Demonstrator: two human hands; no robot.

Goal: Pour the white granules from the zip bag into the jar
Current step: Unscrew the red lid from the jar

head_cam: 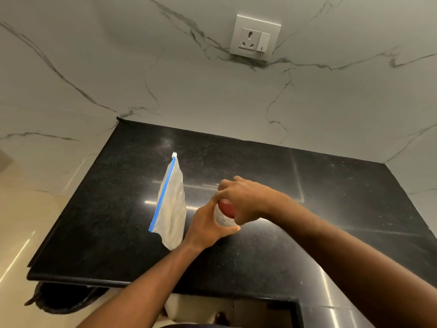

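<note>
A clear zip bag (170,204) with a blue seal strip stands upright on the black countertop (307,221), holding white granules. Just right of it is a small clear jar (223,218) with a red lid (226,208). My left hand (208,227) wraps around the jar's body from the near side. My right hand (246,197) grips the red lid from above, hiding most of it. The bag's seal looks shut and no hand touches the bag.
A marble wall rises behind and to both sides of the counter, with a socket and switch plate (255,37) high up. A dark bin (63,297) sits on the floor below the counter's front left corner.
</note>
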